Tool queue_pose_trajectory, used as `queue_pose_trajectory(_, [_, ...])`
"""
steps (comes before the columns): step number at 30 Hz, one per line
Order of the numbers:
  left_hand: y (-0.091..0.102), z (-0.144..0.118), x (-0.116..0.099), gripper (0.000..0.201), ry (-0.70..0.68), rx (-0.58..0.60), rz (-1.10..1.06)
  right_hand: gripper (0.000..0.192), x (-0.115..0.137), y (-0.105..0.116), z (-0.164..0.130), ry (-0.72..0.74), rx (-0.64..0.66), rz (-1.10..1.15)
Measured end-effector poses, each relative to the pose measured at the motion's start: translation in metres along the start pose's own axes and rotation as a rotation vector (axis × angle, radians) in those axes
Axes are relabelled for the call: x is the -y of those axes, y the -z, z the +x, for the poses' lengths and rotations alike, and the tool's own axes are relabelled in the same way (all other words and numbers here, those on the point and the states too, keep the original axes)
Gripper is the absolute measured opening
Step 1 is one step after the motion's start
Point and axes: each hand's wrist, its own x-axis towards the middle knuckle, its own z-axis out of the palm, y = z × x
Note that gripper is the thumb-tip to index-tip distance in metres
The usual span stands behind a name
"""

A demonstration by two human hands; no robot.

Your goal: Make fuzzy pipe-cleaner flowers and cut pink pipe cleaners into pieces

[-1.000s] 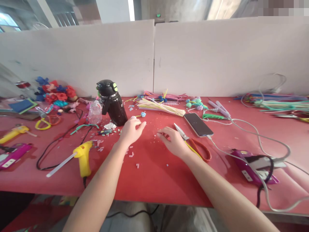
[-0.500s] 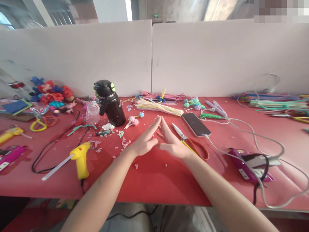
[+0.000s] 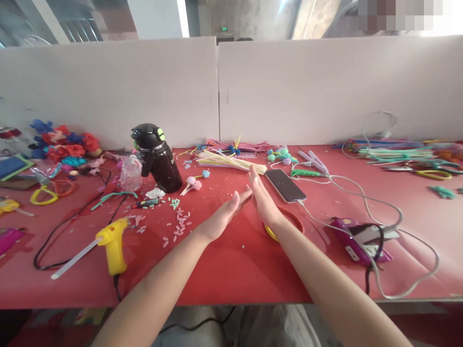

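In the middle of the red table (image 3: pixel 224 274), my left hand (image 3: pixel 224 217) and my right hand (image 3: pixel 265 200) face each other palm to palm. Both have their fingers stretched out, and no object shows between them; part of the palms is hidden. Scissors with orange and yellow handles (image 3: pixel 297 222) lie under my right hand, which covers their blades. Just beyond that hand is a dark-screened phone (image 3: pixel 286 185) with a cable plugged in. Pink pipe-cleaner snippets (image 3: pixel 181 222) are scattered left of my left hand. Behind the hands lies a bundle of cream pipe cleaners (image 3: pixel 231 161).
A black flask (image 3: pixel 162 166) and a clear plastic bottle (image 3: pixel 130 174) stand back left. A yellow glue gun (image 3: pixel 115 246) lies front left with its cord. White cables loop around a purple device (image 3: pixel 361 246) at right. A white partition (image 3: pixel 325 91) borders the back.
My hands have slid against each other: the right is further forward, the left drawn back. The right hand now covers the scissor blades. The whole view has shifted slightly.
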Motion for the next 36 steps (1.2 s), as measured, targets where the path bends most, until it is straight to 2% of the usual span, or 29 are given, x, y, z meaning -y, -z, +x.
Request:
queue_pose_trajectory(1, [0.004, 0.001, -0.001, 0.077, 0.01, 0.023, -0.017, 0.092, -0.002, 0.003, 0.002, -0.023, -0.039, -0.015])
queue_pose_trajectory(2, [0.011, 0.003, -0.002, 0.071, -0.001, -0.03, 0.001, 0.089, -0.006, 0.006, 0.004, -0.045, -0.075, -0.045])
queue_pose_trajectory(4, [0.026, 0.008, -0.002, 0.052, -0.026, -0.25, 0.108, 0.085, -0.014, 0.01, 0.012, -0.071, -0.132, -0.156])
queue_pose_trajectory(6, [0.043, 0.013, 0.0, 0.042, -0.02, -0.483, 0.131, 0.078, -0.023, 0.016, 0.027, -0.07, -0.121, -0.341])
queue_pose_trajectory(8, [0.056, 0.016, 0.003, 0.035, 0.038, -0.608, 0.12, 0.066, -0.029, 0.023, 0.049, -0.012, -0.067, -0.666])
queue_pose_trajectory(10, [0.064, 0.018, 0.005, 0.032, 0.069, -0.661, 0.126, 0.059, -0.031, 0.031, 0.076, 0.012, -0.063, -0.759])
queue_pose_trajectory(14, [0.068, 0.017, 0.008, 0.028, 0.049, -0.648, 0.156, 0.056, -0.033, 0.038, 0.124, 0.007, -0.103, -0.901])
queue_pose_trajectory(17, [0.068, 0.016, 0.013, 0.023, 0.027, -0.638, 0.155, 0.056, -0.038, 0.036, 0.142, -0.035, -0.077, -0.987])
queue_pose_trajectory(21, [0.07, 0.016, 0.019, 0.018, 0.026, -0.677, 0.191, 0.036, -0.041, 0.035, 0.147, -0.091, -0.069, -1.048])
queue_pose_trajectory(28, [0.067, 0.015, 0.019, 0.011, 0.055, -0.628, 0.266, 0.042, -0.016, 0.044, 0.143, 0.016, -0.144, -0.995])
queue_pose_trajectory(31, [0.064, 0.016, 0.018, 0.011, 0.105, -0.578, 0.249, 0.04, -0.005, 0.047, 0.136, 0.076, -0.192, -0.889])
queue_pose_trajectory(33, [0.061, 0.018, 0.017, 0.015, 0.143, -0.54, 0.184, 0.037, 0.001, 0.046, 0.127, 0.116, -0.235, -0.71])
queue_pose_trajectory(35, [0.058, 0.019, 0.014, 0.02, 0.168, -0.51, 0.09, 0.035, 0.005, 0.043, 0.112, 0.091, -0.262, -0.483])
queue_pose_trajectory(36, [0.056, 0.019, 0.013, 0.024, 0.167, -0.498, 0.044, 0.036, 0.006, 0.04, 0.103, 0.033, -0.254, -0.382])
